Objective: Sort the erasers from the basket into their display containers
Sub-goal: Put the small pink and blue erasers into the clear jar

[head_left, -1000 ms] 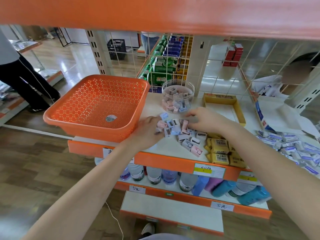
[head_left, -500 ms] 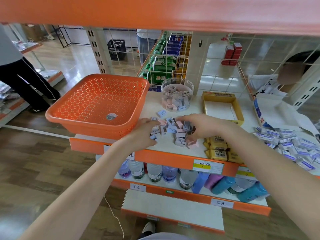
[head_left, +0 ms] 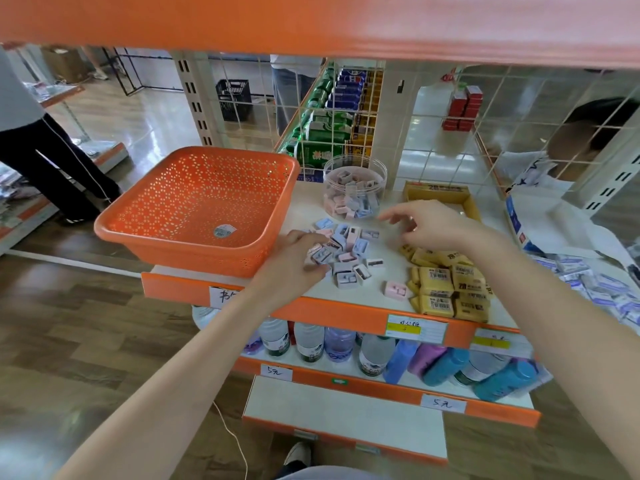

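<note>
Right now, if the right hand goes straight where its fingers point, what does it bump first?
Probably the clear jar: the right hand points left toward its lower side, above the loose erasers. Depth is unclear; it might pass in front.

The square plastic basket (head_left: 194,202) is bright orange, its walls and floor patterned all over with small punched holes, and it bears a white barcode sticker (head_left: 224,231). The loose pile of small block erasers (head_left: 346,252) mixes pale pink, pale blue and lilac-grey; the same shades show through the clear round plastic jar (head_left: 379,173). The wrapped rectangular erasers (head_left: 446,289) are mustard yellow with white barcode labels, and the open cardboard display box (head_left: 438,188) is yellow too. The shelf (head_left: 381,278) is white with an orange front edge.
</note>
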